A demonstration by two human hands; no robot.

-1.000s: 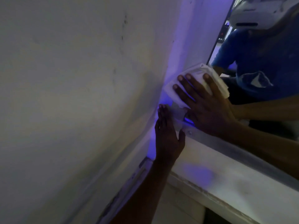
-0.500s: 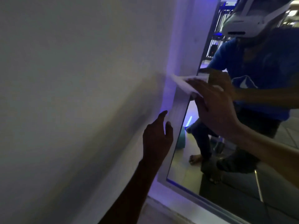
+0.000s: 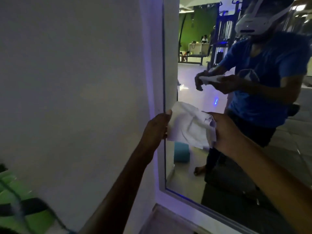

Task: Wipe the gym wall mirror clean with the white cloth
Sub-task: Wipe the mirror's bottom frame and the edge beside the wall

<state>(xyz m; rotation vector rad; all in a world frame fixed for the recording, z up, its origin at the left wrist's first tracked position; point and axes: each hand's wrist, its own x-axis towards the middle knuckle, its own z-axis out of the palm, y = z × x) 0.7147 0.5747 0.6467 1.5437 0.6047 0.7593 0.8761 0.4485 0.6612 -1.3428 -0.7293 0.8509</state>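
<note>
1. The one head-worn camera is looking forward and slightly down, facing the spot where a white wall [image 3: 67, 98] is meeting the wall mirror [image 3: 236, 166].
2. It is sitting close: both forearms are reaching in from the bottom edge, and the left hand [image 3: 156, 130] and right hand [image 3: 226, 132] are filling the middle.
3. The wide lens is bending the mirror's frame [image 3: 163, 81] (straight edges are curving).
4. The mirror is reflecting the wearer, headset [image 3: 253, 22] included, so the camera is catching itself.
</note>
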